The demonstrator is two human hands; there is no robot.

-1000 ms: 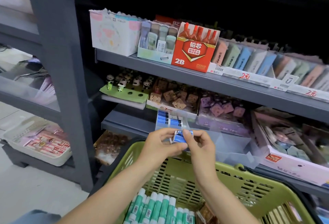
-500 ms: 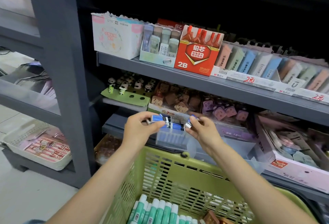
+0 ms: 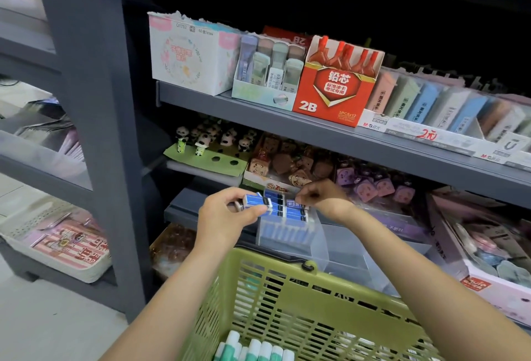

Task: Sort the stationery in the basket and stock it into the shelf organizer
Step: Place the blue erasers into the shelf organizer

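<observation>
A green plastic basket (image 3: 287, 277) fills the lower middle, with white-and-green glue sticks (image 3: 255, 350) at its bottom edge. Just beyond its rim, a clear shelf organizer (image 3: 319, 241) holds rows of blue erasers (image 3: 290, 211) in its left compartment. My left hand (image 3: 227, 220) grips a few blue erasers (image 3: 255, 199) at the organizer's left edge. My right hand (image 3: 321, 197) hovers over the organizer's back right with fingers curled and pinches something small above the stocked erasers; what it holds is hidden.
The upper shelf carries a red 2B lead box (image 3: 333, 93), pastel eraser packs (image 3: 270, 73) and a white floral box (image 3: 189, 56). Panda figures (image 3: 201, 142) and brown and purple novelty erasers sit behind the organizer. A dark shelf post (image 3: 94, 102) stands at left.
Both hands rose from above the basket to the organizer, carrying blue erasers. They then spread apart, left hand at its left edge, right hand over its back right.
</observation>
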